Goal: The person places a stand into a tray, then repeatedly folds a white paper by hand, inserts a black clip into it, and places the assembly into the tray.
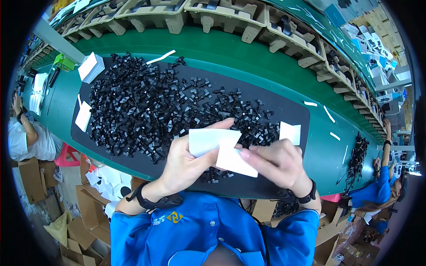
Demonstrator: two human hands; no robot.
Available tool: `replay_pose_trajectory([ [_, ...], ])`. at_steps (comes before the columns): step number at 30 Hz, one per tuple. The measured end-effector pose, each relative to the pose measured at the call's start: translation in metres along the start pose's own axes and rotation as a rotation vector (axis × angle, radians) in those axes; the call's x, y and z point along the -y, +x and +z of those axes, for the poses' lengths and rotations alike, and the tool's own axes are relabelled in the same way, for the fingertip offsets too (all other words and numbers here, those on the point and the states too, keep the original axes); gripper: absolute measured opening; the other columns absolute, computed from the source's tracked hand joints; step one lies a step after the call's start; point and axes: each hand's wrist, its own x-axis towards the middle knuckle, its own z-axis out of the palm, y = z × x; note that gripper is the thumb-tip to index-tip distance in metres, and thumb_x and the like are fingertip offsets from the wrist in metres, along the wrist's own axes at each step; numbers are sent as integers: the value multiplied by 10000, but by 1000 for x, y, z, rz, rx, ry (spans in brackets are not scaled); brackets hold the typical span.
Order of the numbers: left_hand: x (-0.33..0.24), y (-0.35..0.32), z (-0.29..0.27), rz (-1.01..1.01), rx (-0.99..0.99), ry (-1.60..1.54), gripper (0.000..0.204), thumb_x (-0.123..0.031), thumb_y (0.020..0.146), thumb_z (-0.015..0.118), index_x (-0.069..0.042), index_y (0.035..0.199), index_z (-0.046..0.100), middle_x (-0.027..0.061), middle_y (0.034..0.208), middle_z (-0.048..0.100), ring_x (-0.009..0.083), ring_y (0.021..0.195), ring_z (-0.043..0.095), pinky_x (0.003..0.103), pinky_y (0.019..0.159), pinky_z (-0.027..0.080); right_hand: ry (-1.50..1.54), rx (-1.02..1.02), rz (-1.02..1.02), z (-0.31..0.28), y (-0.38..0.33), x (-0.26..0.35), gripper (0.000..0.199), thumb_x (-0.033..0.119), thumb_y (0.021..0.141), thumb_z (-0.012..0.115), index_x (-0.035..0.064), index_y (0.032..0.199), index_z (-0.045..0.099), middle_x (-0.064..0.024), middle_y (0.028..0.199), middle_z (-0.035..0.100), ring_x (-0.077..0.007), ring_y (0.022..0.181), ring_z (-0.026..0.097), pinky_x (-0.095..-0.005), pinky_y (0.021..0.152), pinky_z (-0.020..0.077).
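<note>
Fingers [230, 123] of both hands pinch white paper sheets [220, 150] above black plastic parts [151, 111].

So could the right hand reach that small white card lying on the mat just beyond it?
Probably yes: the white card lies bare on the black mat just beyond the right hand, nothing between them, though that hand is pinching a white sheet.

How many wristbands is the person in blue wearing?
2: a black wristband on the left wrist and a black wristband on the right wrist, both just above the blue sleeves.
</note>
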Motion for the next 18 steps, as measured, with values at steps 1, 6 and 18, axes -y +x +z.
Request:
replay_pose_trajectory([
  [1, 3, 3, -1, -12, -14, -18, 550, -1, 813, 634, 64, 1309, 404, 161, 1080, 625, 188, 911, 641, 298, 758, 551, -132, 39, -88, -2, 0, -1, 409, 94, 630, 708, 103, 1038, 693, 3, 844, 604, -107, 629, 484, -206, 491, 374],
  [6, -5, 12, -3, -138, -34, -251, 525, 26, 798, 643, 72, 1278, 436, 170, 1056, 633, 215, 928, 646, 286, 703, 572, -233, 134, -130, -10, 0, -5, 417, 101, 623, 664, 126, 1039, 695, 10, 845, 607, -110, 640, 488, -205, 490, 380],
  [18, 4, 1, -1, 81, -49, 306, 633, 12, 733, 726, 44, 1295, 436, 155, 997, 653, 178, 891, 650, 255, 676, 561, 425, 101, 624, -8, 12, 6, 281, 72, 669, 757, 42, 940, 690, -49, 835, 626, -162, 684, 549, -271, 527, 426],
])
